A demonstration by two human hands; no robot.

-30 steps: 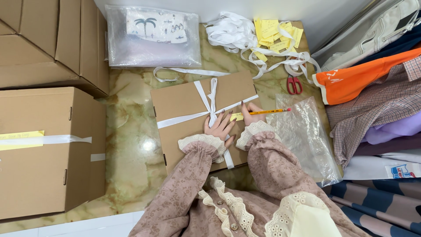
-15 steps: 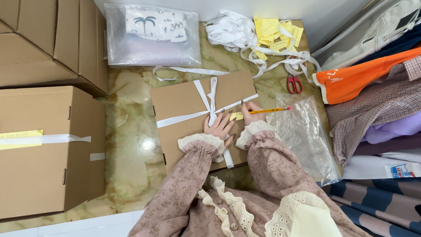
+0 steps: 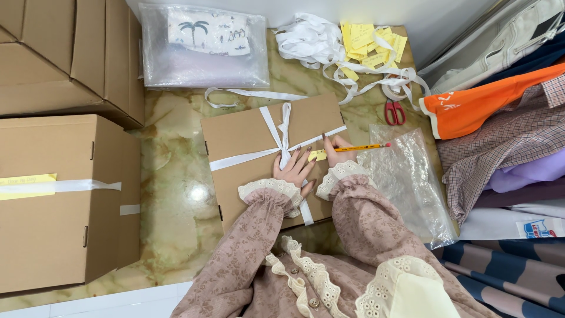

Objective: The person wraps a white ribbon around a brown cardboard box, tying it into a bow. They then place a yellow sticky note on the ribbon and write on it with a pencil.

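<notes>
The fingers (image 3: 300,160) of the left hand (image 3: 292,171) lie spread and flat, released, pressing a small yellow tag (image 3: 317,155) against the lid of a flat cardboard box (image 3: 247,135). The right hand (image 3: 335,147) is clenched in a writing grip around a yellow pencil (image 3: 360,147), its tip down at the tag's edge. The box sits on the green marbled bench (image 3: 170,194) just in front of the person, tied crosswise with a white ribbon (image 3: 282,138) knotted near its middle.

The tag looks like thin paper, light and apt to slide or curl, so pinning it flat beside the writing spot suits it; the box seems stiff and fairly light (best taken by its long edges, not the ribbon).

Around it: a crinkled clear plastic bag (image 3: 406,182) touching the box's right side, red-handled scissors (image 3: 394,112) beyond that, a heap of loose white ribbon (image 3: 321,47) with more yellow tags (image 3: 368,41), a bagged printed garment (image 3: 203,47), big cartons (image 3: 59,200) at left and stacked folded clothes (image 3: 500,129) at right. The ribbon crossing lies close by the writing hand.
</notes>
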